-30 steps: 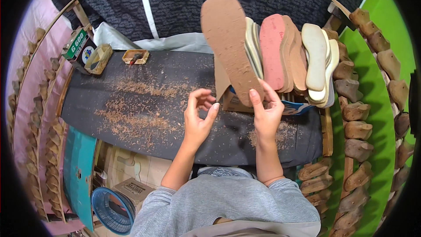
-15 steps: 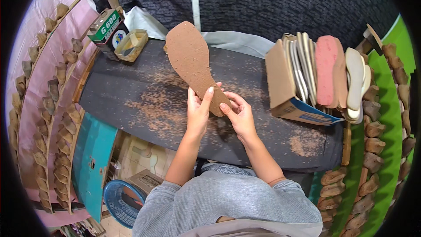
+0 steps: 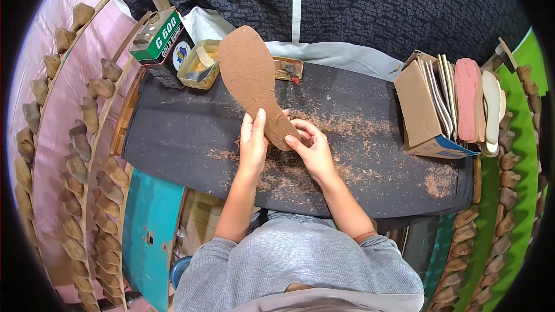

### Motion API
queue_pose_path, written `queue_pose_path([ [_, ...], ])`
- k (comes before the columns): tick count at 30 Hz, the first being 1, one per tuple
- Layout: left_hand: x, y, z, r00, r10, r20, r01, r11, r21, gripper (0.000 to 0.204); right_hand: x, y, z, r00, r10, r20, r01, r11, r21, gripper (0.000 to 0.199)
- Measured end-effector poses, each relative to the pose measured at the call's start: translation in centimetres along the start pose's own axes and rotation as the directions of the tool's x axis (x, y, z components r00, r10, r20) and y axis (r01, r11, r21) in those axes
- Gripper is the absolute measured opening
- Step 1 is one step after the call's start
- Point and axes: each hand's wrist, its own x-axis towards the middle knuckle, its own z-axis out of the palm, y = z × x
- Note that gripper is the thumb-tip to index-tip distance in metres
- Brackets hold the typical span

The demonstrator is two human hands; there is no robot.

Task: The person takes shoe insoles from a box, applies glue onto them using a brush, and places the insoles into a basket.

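A brown shoe insole is held up over a dark work table, its toe pointing away from me. My left hand grips its heel end from the left, fingers flat against the edge. My right hand holds the same heel end from the right. Brown shavings lie scattered on the table beneath and around my hands.
A green and white tin and an open tin of glue stand at the back left. A cardboard box with several upright insoles sits at the right. Racks of wooden shoe lasts line the left side, with another row along the right.
The view has swung right to left across the table. The insole, held by both hands, has moved from beside the box to the table's middle left.
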Motion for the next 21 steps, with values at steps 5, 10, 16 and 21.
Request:
queue_pose_path([
  [5,0.9,0.6,-2.8,0.995,0.034,0.092,-0.043,0.993,0.105,0.034,1.1,0.9,1.8,1.0,0.027,-0.009,-0.027,1.0,-0.006,0.034],
  [10,1.7,0.8,-3.9,0.987,0.12,0.103,-0.146,0.942,0.303,0.036,2.2,1.6,2.7,0.998,0.057,-0.002,-0.057,0.998,-0.028,0.034],
  [16,2.9,1.6,-5.5,0.998,-0.045,0.043,0.047,0.998,-0.036,0.037,3.4,2.6,3.4,0.998,0.058,-0.006,-0.059,0.998,-0.025,0.035],
  [21,3.4,0.6,-5.7,0.997,0.032,0.063,-0.045,0.975,0.217,0.038,4.0,2.7,3.3,0.994,0.105,-0.009,-0.105,0.994,-0.029,0.034],
])
